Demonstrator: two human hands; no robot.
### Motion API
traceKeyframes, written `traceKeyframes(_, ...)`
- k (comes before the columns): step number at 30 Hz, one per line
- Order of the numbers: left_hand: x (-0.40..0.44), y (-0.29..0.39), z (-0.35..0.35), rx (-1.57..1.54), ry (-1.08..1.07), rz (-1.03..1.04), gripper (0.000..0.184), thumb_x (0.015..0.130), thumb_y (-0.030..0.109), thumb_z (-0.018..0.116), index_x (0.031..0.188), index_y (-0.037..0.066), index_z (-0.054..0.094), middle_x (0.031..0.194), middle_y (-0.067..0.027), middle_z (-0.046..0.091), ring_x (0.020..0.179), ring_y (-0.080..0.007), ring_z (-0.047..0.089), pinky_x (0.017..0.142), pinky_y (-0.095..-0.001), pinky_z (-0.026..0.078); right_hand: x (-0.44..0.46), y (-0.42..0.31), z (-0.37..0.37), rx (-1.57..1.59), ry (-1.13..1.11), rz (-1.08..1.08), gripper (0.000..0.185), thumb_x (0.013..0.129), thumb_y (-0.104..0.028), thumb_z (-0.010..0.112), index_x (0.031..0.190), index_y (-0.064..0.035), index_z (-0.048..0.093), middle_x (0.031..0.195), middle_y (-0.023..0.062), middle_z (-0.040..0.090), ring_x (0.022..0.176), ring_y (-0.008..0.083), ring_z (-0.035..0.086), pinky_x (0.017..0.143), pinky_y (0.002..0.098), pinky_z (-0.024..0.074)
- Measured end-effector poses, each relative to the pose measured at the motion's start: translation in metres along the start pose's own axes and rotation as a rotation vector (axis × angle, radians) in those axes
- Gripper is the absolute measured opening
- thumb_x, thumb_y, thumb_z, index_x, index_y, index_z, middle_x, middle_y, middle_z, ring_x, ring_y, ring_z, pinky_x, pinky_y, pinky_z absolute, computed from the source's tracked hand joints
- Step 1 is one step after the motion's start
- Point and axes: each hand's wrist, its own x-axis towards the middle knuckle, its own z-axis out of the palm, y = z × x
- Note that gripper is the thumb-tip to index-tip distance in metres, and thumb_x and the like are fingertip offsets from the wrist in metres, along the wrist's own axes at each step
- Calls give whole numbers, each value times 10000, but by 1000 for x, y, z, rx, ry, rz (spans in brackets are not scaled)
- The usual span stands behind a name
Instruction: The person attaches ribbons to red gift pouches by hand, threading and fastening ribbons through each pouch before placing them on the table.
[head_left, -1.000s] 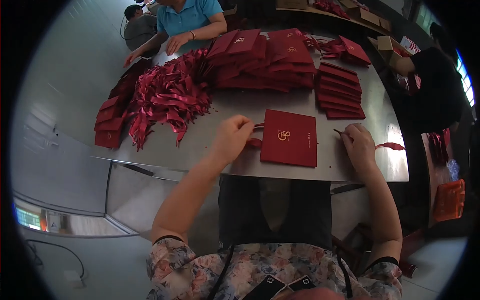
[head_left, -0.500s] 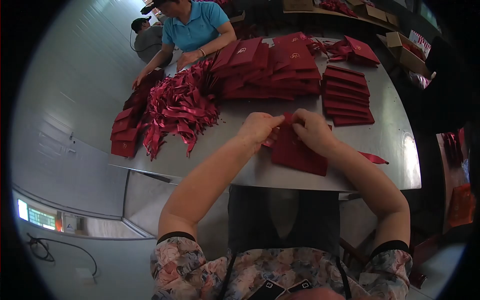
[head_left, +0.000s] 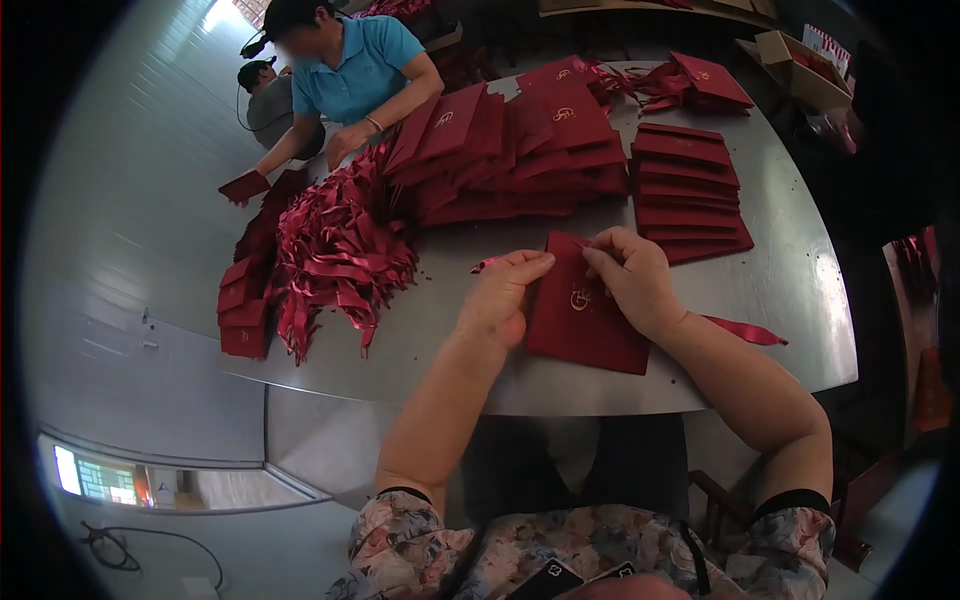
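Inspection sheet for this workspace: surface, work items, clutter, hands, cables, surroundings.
Surface: grey table, smooth and shiny, small specks.
Work items: red bag flat at the near edge, gold logo up; ribbon at its right.
Clutter: tangled ribbon heap, heaped bags, neater stack.
Hands: left hand at bag's upper left edge; right hand over its top; grip unclear.
Cables: dark cable lower left, off the table.
Surroundings: co-worker in blue across the table.

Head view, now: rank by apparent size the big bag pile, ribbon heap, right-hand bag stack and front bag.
1. Big bag pile
2. Ribbon heap
Unranked, smallest: right-hand bag stack and front bag, too alike, the latter partly covered.
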Motion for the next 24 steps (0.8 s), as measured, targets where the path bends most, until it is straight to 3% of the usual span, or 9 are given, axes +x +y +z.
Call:
traceKeyframes(2,3,-4,5,-76,25,40,163,926,123,645,1051,23,611,1002,-68,678,928,-169,648,895,-332,519,4,8,1,-14,7,-38,109,925,-99,641,979,-5,637,760,15,647,616,41,535,550,206,434)
traceKeyframes(5,5,-2,-4,-146,-125,15,156,935,122,636,1050,19,615,1013,-65,678,957,-163,640,919,-323,507,6,10,0,-17,-28,-52,122,916,-98,655,992,-3,649,759,4,643,619,37,530,559,208,437)
traceKeyframes(7,6,-2,-9,-153,-130,-15,160,936,121,636,1060,22,616,1029,-65,677,963,-159,638,920,-318,505,7,10,1,-8,-64,-35,129,911,-99,663,996,-2,650,762,-3,641,619,35,528,565,210,440)
traceKeyframes(10,1,-2,-8,-151,-119,-15,179,933,124,644,1080,26,619,1061,-63,674,976,-155,636,921,-312,504,5,12,2,-101,-73,-208,130,907,-83,667,1005,-1,650,812,2,647,664,47,550,595,214,460)
traceKeyframes(12,2,-4,-7,-148,-100,10,192,929,128,651,1091,29,620,1076,-62,673,982,-156,635,921,-312,503,4,10,2,57,-83,-87,122,899,-60,667,1001,4,652,866,12,648,732,60,574,645,214,479)
traceKeyframes(16,5,-5,-7,-149,-118,19,196,924,128,657,1097,41,624,1081,-59,673,983,-160,635,923,-315,503,2,0,-1,44,-100,27,114,889,-43,666,992,7,655,882,19,648,785,73,592,692,216,492)
traceKeyframes(18,4,-4,-4,-142,-109,24,185,924,130,658,1086,47,628,1074,-59,673,985,-161,634,922,-318,504,2,4,-1,-44,-107,-112,115,868,-30,679,974,11,665,866,30,661,793,85,611,715,231,503)
traceKeyframes(24,6,-2,-3,-151,-37,-5,177,937,136,638,1084,40,614,1077,-73,663,996,-173,627,923,-342,509,-1,-2,2,-181,-115,-227,115,835,-16,696,944,14,678,908,80,694,822,132,652,752,262,513)
